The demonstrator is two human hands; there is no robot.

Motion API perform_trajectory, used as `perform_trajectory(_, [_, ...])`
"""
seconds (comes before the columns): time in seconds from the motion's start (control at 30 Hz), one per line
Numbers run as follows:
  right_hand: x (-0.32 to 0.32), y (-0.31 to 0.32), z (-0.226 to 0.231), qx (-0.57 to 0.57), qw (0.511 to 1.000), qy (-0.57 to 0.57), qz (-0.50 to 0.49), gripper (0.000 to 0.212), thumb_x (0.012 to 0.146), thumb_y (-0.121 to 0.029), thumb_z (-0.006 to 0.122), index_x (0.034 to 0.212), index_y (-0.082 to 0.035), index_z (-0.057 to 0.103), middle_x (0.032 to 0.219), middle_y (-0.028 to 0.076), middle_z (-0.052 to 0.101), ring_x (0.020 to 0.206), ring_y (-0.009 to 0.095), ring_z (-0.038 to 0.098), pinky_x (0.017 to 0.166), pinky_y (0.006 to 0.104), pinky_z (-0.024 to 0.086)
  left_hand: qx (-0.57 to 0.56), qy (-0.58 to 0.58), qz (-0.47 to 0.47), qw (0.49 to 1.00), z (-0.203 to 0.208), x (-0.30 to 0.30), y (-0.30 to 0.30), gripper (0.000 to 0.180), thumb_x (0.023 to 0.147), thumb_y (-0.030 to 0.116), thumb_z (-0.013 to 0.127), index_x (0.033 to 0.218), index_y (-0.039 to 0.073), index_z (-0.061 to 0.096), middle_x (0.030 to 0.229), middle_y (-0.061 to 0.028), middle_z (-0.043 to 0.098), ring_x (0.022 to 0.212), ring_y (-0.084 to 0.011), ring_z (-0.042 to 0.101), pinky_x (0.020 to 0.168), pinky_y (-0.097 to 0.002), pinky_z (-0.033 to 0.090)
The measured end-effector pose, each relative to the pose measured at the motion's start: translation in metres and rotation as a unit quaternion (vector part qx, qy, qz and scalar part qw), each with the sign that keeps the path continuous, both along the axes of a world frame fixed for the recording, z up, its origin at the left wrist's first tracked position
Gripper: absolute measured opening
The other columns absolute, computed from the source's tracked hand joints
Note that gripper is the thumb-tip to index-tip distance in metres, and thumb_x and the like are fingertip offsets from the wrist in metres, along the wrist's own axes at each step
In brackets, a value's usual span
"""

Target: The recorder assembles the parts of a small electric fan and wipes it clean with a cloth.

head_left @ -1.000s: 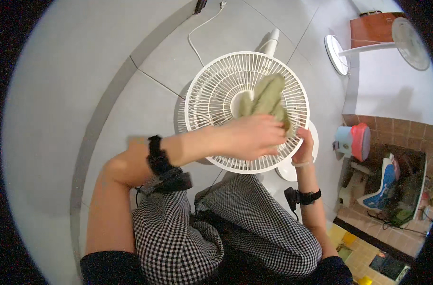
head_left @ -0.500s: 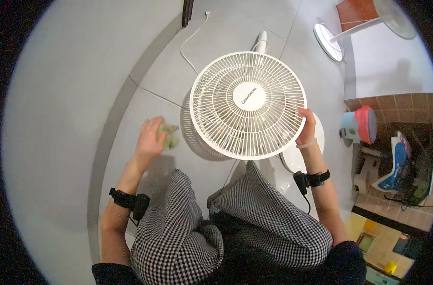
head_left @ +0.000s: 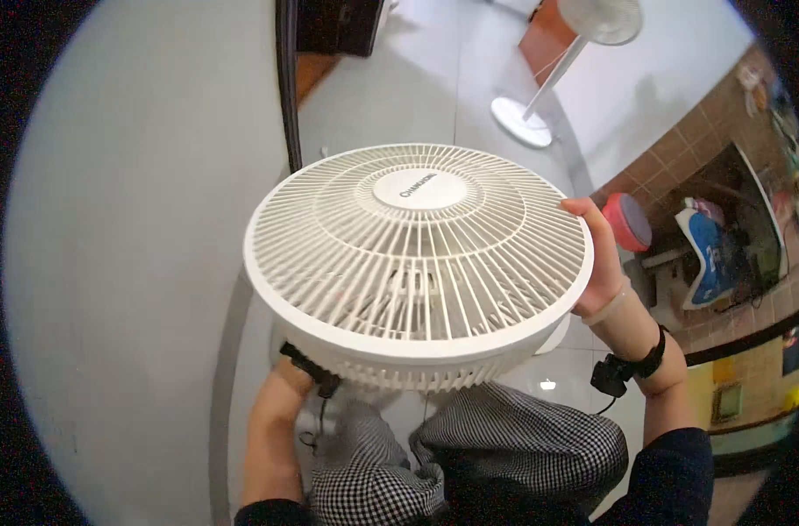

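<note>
A white electric fan head with a round slatted cage is held up in front of me, front grille tilted upward. My right hand is closed on the right side of its rim, thumb on top. My left forearm reaches under the fan's left side. The cage hides my left hand, so its fingers and anything in them cannot be seen. Part of a white base shows on the floor behind the fan's lower right edge.
A second white standing fan stands farther off near the wall. A grey wall runs along my left, with a dark door frame beyond. To the right are a pink, round-topped thing and a blue-and-white bag by brown tiles.
The fan head has come up closer and tilted, with my right hand on its rim. My left hand, earlier at a greenish cloth on the floor, has gone under the fan. The view has shifted.
</note>
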State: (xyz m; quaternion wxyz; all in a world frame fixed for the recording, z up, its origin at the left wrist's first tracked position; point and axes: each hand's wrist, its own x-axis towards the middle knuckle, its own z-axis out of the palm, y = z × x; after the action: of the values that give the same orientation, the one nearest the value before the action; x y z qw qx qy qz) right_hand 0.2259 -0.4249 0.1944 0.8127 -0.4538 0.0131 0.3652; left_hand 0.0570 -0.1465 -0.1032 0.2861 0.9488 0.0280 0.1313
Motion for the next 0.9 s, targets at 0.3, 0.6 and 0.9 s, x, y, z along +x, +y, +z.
perform_trajectory(0.3, [-0.016,0.015,0.064,0.168,0.983,0.035,0.062,0.056,0.090,-0.039,0.045,0.131,0.000,0.047,0.132,0.018,0.052,0.119,0.032,0.053,0.103,0.0452,0.039,-0.091,0.138,0.002,0.986,0.126,-0.023,0.017,0.050,0.085,0.031,0.062,0.127,0.005,0.051,0.110,-0.0183,0.063,0.105,-0.0359,0.059,0.088,-0.0383,0.048])
perform_trajectory(0.6, [0.007,-0.022,0.006,0.222,0.971,0.082,-0.019,0.057,0.091,-0.040,0.044,0.131,-0.001,0.046,0.133,0.018,0.050,0.121,0.034,0.050,0.103,0.0475,0.040,-0.109,-0.010,-0.104,0.989,0.126,0.046,-0.033,0.046,0.082,0.029,0.071,0.118,0.005,0.056,0.100,-0.0122,0.064,0.092,-0.0271,0.061,0.079,-0.0379,0.050])
perform_trajectory(0.9, [0.012,-0.009,-0.002,0.178,0.983,-0.007,-0.049,0.057,0.097,-0.042,0.040,0.141,-0.006,0.037,0.144,0.020,0.037,0.135,0.040,0.031,0.106,0.0466,0.040,-0.214,-0.075,-0.130,0.965,0.113,0.176,-0.063,0.044,0.082,0.027,0.072,0.118,0.005,0.057,0.102,-0.0111,0.064,0.092,-0.0246,0.061,0.079,-0.0371,0.051])
